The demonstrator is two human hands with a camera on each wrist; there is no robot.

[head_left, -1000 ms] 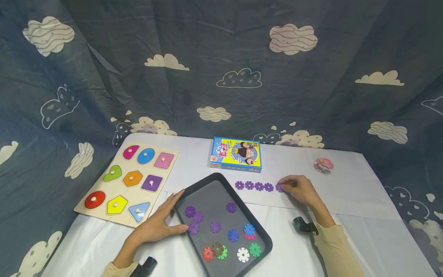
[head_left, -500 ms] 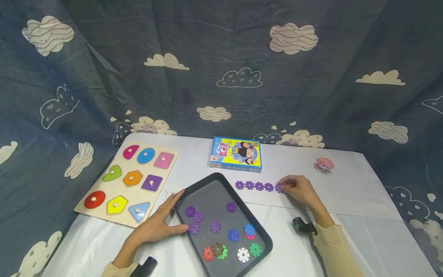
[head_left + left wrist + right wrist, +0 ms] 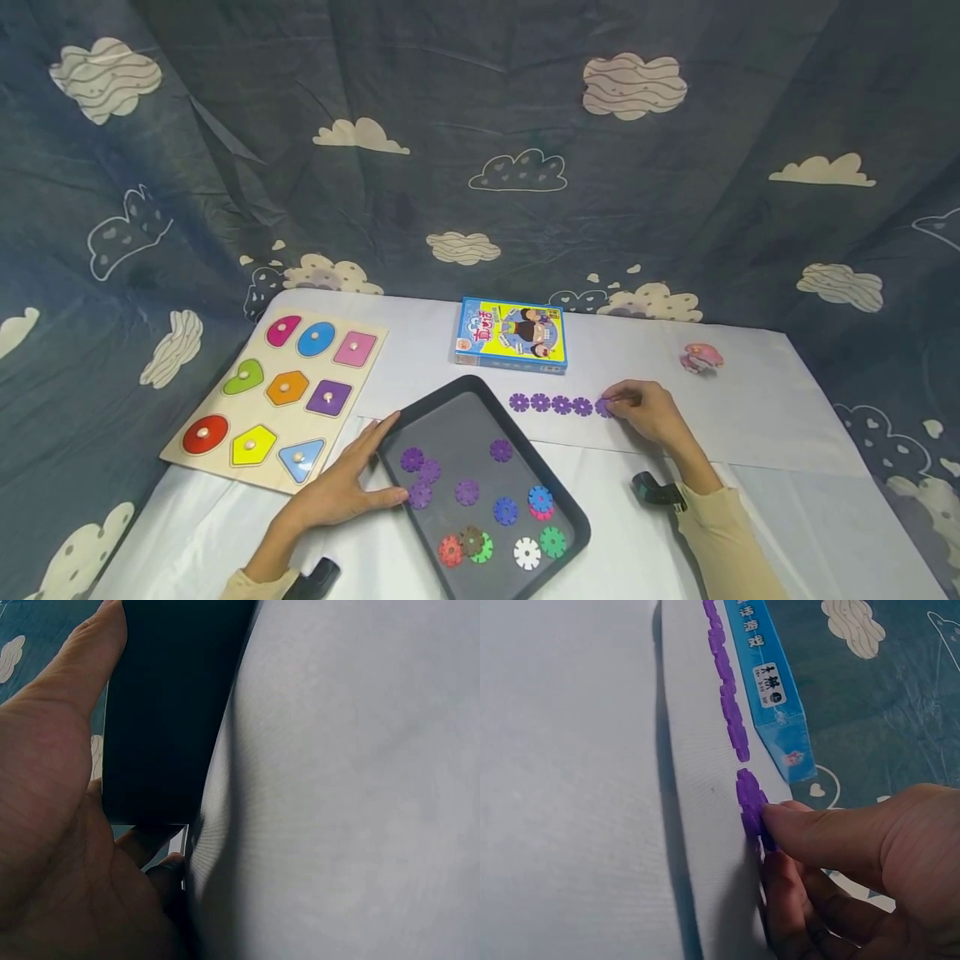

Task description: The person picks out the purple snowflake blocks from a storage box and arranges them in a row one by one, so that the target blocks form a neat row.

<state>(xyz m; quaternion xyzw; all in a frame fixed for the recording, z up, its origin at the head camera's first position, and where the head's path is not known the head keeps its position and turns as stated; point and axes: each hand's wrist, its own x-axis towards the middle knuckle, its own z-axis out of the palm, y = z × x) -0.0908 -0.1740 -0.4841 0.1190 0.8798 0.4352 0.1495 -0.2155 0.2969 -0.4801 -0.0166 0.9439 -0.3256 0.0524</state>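
My right hand [image 3: 613, 405] pinches a purple snowflake disc [image 3: 602, 407] at the right end of a row of purple discs [image 3: 551, 403] laid on the white table. The right wrist view shows the thumb and fingers [image 3: 810, 832] on that disc [image 3: 748, 799], a small gap from the row [image 3: 726, 675]. My left hand [image 3: 375, 463] lies with straight fingers against the left edge of a black tray [image 3: 450, 388], thumb on its rim. The left wrist view shows the hand [image 3: 67, 787] against the dark tray [image 3: 172, 712]. Several purple, blue, red, green and white discs lie in the tray.
A wooden shape puzzle board [image 3: 277, 392] lies at the left. A blue and yellow box [image 3: 512, 333] sits behind the row, also in the right wrist view [image 3: 776, 697]. A small pink object [image 3: 702, 357] rests at the far right. Cloud-print cloth hangs behind.
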